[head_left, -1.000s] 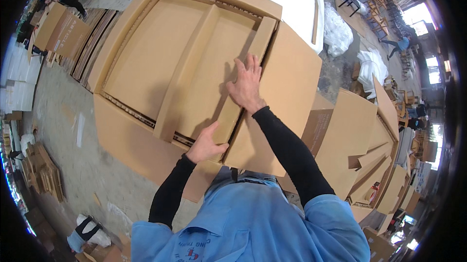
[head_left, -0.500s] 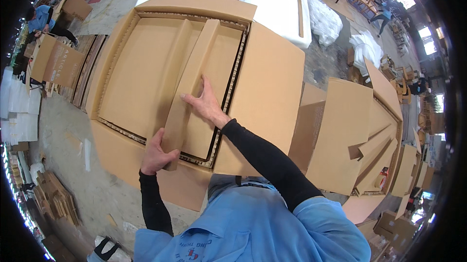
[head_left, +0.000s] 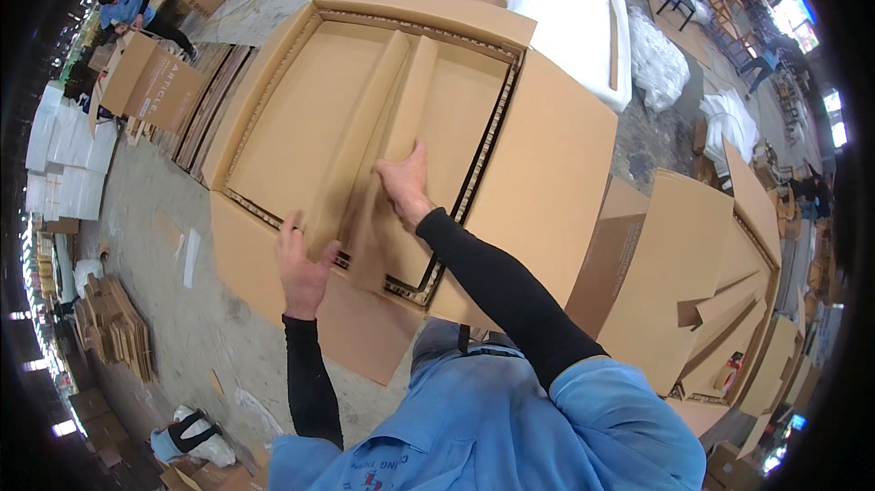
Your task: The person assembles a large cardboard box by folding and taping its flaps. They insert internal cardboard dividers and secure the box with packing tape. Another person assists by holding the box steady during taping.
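Observation:
A large open carton (head_left: 572, 172) lies before me, with a flat cardboard sheet (head_left: 292, 108) inside. Two long folded cardboard strips run lengthwise across it, close together at the far end and apart at the near end. My right hand (head_left: 406, 186) grips the right strip (head_left: 406, 108) around its middle, thumb on the left side and fingers on the right. That strip's near end is blurred. Beside the near end of the left strip (head_left: 360, 126), my left hand (head_left: 303, 274) is raised with fingers apart, holding nothing.
Another open carton (head_left: 679, 281) with loose cardboard pieces and a tape roll (head_left: 732, 365) stands to the right. A white-wrapped block (head_left: 570, 26) lies beyond my carton. Stacked boards (head_left: 214, 94) are at the left; a co-worker (head_left: 128, 8) bends near boxes at the far left.
My left hand has let go of the right strip's near end and opened. The strip's far end has shifted toward the left strip. The whole view has swung slightly.

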`<action>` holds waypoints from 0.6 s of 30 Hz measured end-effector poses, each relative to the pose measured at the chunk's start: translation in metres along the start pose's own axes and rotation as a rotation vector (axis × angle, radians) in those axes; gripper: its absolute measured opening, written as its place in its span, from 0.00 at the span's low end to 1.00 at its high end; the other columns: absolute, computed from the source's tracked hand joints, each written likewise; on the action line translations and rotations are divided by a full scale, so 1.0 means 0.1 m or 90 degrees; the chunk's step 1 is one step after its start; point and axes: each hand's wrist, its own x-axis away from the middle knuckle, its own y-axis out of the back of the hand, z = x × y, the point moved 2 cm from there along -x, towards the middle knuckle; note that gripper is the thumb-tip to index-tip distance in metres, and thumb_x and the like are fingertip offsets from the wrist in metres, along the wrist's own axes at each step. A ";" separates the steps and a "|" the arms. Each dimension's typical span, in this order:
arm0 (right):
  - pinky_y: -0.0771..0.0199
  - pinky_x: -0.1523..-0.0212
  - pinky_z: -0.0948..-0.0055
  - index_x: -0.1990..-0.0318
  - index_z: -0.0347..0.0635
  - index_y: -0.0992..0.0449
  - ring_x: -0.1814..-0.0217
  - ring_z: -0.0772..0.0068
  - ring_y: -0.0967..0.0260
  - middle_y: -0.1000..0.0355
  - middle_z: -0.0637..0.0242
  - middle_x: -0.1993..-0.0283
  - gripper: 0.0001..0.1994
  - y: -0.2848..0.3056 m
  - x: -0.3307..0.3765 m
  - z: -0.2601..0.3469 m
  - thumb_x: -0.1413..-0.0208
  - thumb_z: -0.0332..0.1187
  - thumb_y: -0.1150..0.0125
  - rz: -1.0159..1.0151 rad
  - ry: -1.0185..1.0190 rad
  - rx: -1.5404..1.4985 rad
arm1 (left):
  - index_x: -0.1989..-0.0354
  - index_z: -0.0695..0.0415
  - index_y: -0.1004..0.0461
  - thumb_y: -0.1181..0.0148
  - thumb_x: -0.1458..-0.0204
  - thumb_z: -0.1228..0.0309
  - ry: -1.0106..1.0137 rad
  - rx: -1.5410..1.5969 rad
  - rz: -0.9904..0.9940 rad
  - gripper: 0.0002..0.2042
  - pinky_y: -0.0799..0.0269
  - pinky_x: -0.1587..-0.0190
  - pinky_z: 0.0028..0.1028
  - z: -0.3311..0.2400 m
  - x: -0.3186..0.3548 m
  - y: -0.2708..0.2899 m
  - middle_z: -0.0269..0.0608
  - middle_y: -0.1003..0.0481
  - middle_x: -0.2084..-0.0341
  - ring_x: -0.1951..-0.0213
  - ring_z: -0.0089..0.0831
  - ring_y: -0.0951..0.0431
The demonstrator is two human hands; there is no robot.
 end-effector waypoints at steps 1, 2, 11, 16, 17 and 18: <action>0.23 0.44 0.65 0.26 0.28 0.54 0.43 0.61 0.29 0.32 0.47 0.41 0.47 0.06 -0.02 -0.07 0.52 0.23 0.32 -0.020 0.013 0.013 | 0.42 0.67 0.30 0.23 0.54 0.59 0.052 0.023 0.012 0.35 0.34 0.35 0.43 0.13 0.03 -0.02 0.59 0.28 0.42 0.37 0.53 0.30; 0.24 0.43 0.64 0.26 0.28 0.53 0.42 0.59 0.29 0.32 0.46 0.39 0.46 0.18 -0.09 -0.18 0.51 0.23 0.33 -0.050 0.026 0.030 | 0.42 0.66 0.30 0.23 0.54 0.59 0.092 0.067 0.035 0.35 0.35 0.35 0.44 0.27 0.07 -0.14 0.59 0.28 0.43 0.37 0.54 0.30; 0.48 0.23 0.55 0.24 0.36 0.49 0.23 0.46 0.47 0.45 0.45 0.26 0.41 1.38 0.55 0.43 0.41 0.39 0.35 -0.052 0.247 0.010 | 0.37 0.72 0.33 0.28 0.60 0.66 0.136 -0.062 0.164 0.39 0.32 0.36 0.46 0.65 -0.04 -0.69 0.67 0.28 0.43 0.41 0.61 0.28; 0.37 0.31 0.56 0.37 0.35 0.32 0.32 0.52 0.37 0.33 0.49 0.35 0.31 4.39 1.29 1.31 0.42 0.44 0.30 -0.628 0.215 0.259 | 0.34 0.74 0.35 0.27 0.53 0.59 0.194 -0.112 0.157 0.41 0.34 0.34 0.45 0.60 -0.14 -0.60 0.68 0.29 0.40 0.39 0.60 0.28; 0.46 0.26 0.54 0.34 0.33 0.35 0.28 0.47 0.42 0.36 0.45 0.31 0.35 5.35 1.27 0.82 0.42 0.46 0.30 -0.869 0.415 0.327 | 0.34 0.74 0.36 0.27 0.52 0.58 0.192 -0.083 0.200 0.42 0.34 0.33 0.45 0.53 -0.22 -0.69 0.68 0.29 0.40 0.38 0.60 0.29; 0.49 0.25 0.50 0.31 0.32 0.40 0.25 0.45 0.47 0.43 0.43 0.27 0.42 6.09 1.42 0.61 0.45 0.48 0.28 -0.958 0.263 0.416 | 0.33 0.74 0.36 0.28 0.51 0.56 0.208 -0.066 0.231 0.42 0.35 0.33 0.44 0.57 -0.27 -0.70 0.68 0.29 0.39 0.37 0.59 0.29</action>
